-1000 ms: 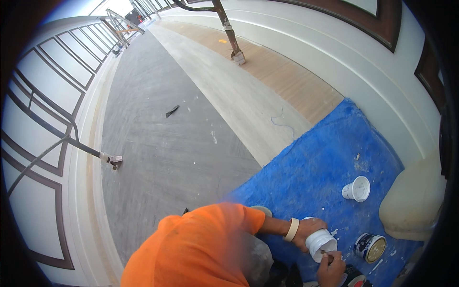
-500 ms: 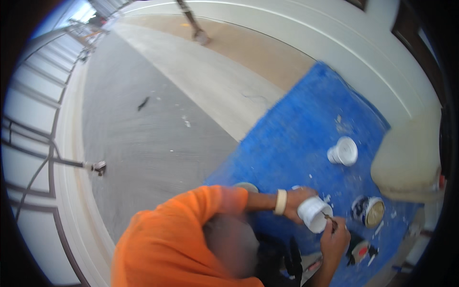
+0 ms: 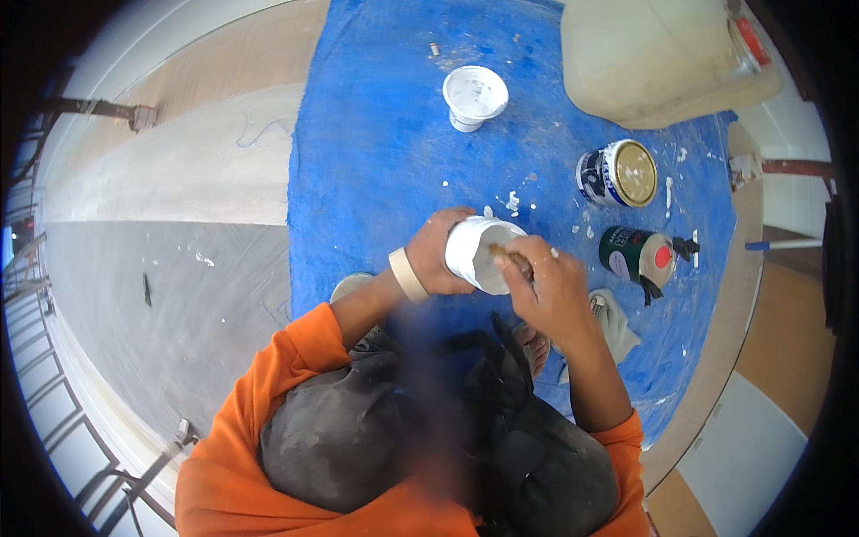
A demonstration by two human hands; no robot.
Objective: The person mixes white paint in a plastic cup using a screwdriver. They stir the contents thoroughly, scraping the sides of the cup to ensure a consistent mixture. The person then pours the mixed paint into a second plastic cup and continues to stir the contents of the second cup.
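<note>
My left hand [image 3: 433, 253] is wrapped round a white plastic tub [image 3: 467, 254], tipped so that its mouth faces right. Pinched in the fingers of my right hand [image 3: 557, 291] is a short brown stick-like tool [image 3: 511, 255]. Its end reaches into the tub's mouth, and its exact kind is partly hidden by the fingers. The tub's inside looks whitish. Both hands are above a blue sheet [image 3: 376, 170], in front of my knees.
A second white tub [image 3: 475, 92] stands farther off on the sheet. To the right are a gold-lidded can [image 3: 634, 174], a green can [image 3: 624, 254] with a red cap, and a grey cloth [image 3: 616, 329]. A large translucent jug [image 3: 653, 67] lies at the far right. Grey flooring [image 3: 215, 313] borders the sheet.
My view has swung round to the right and down, so the sheet and cans now appear more central. Both hands keep hold of the tub and the tool.
</note>
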